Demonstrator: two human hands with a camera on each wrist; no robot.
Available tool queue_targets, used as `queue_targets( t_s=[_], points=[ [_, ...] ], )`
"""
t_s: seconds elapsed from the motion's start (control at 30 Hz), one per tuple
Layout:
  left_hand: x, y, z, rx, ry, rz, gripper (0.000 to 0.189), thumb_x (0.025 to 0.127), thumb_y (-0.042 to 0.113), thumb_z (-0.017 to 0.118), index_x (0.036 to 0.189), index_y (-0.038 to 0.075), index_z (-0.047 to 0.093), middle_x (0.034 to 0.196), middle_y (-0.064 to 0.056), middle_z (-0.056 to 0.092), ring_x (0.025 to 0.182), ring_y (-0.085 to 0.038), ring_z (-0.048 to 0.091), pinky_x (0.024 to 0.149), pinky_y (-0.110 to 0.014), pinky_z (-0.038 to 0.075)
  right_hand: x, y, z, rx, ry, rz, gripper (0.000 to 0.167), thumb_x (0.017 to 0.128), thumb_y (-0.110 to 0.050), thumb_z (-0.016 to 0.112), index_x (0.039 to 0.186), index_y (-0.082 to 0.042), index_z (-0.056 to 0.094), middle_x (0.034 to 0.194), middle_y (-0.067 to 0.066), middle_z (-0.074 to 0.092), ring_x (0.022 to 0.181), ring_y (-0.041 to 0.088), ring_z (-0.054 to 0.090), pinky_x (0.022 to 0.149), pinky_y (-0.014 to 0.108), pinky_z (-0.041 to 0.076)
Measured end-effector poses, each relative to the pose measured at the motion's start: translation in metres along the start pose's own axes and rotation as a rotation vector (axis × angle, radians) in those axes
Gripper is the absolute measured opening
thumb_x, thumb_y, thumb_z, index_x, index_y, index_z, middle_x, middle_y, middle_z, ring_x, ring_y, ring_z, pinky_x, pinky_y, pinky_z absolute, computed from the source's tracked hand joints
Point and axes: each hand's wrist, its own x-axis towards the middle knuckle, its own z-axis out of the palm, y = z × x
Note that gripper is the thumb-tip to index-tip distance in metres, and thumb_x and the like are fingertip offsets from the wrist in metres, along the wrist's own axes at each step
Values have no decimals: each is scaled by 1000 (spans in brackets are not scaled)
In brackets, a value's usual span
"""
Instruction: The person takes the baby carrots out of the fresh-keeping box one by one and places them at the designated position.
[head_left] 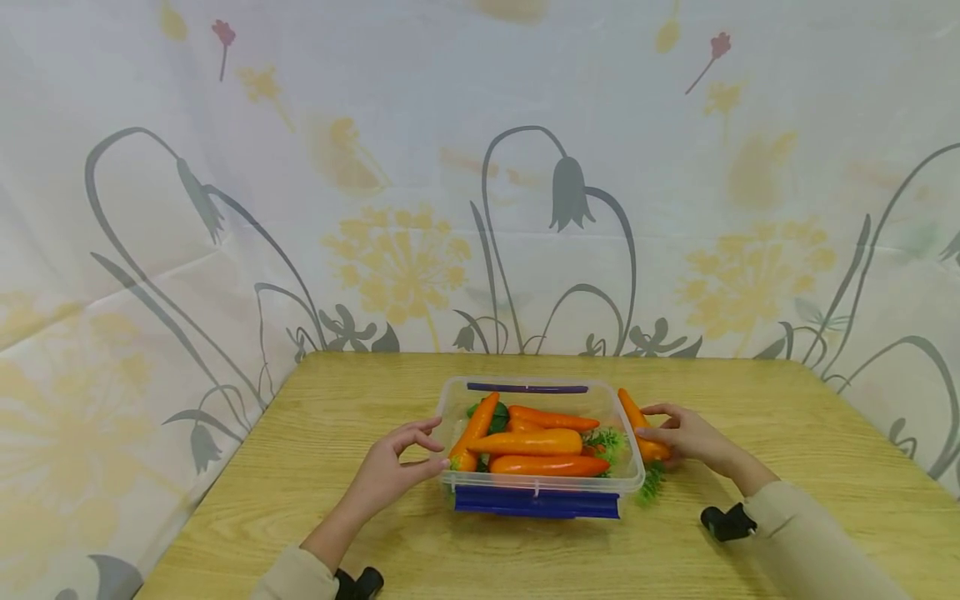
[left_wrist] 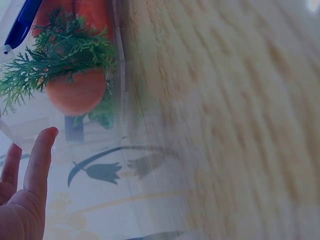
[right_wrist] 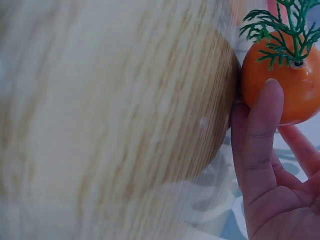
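Observation:
A clear plastic box with blue side latches holds several orange carrots with green tops. On the table against its right side is another carrot, its leafy green top toward the person. My right hand grips this carrot from the right. In the right wrist view, the thumb lies along the carrot's rounded top end, below the leaves. At the box's left side, my left hand has its fingers loosely bent, with fingertips right at the rim and nothing held between them.
The box stands on a light wood-grain table. Behind and to the sides hangs a pale cloth printed with grey and yellow flowers. Black wrist mounts sit by both sleeves.

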Motion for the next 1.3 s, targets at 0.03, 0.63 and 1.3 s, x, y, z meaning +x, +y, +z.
queue_targets(
  t_s=[0.03,0.63,1.3],
  points=[
    [0,0,0,0,1,2,19,82,17,72,95,4,68,137,-10,47,130,-33,35,89,-37,48,0,0,-1,-5,-5,-1,69,89,-28,64,138,8,31,102,20,55,66,26,59,60,39,55],
    [0,1,1,32,16,7,18,82,19,73,93,7,68,136,-10,49,128,-32,38,103,-55,28,-10,-17,-18,-217,54,-120,59,89,-26,64,132,6,41,101,15,56,82,28,58,65,36,53],
    [1,-2,0,38,19,8,18,81,21,74,93,9,69,136,-8,49,129,-31,38,105,-57,23,-8,-80,-20,-359,-6,-332,48,86,-21,69,126,-2,52,99,10,58,83,22,57,66,35,52]
  ],
)
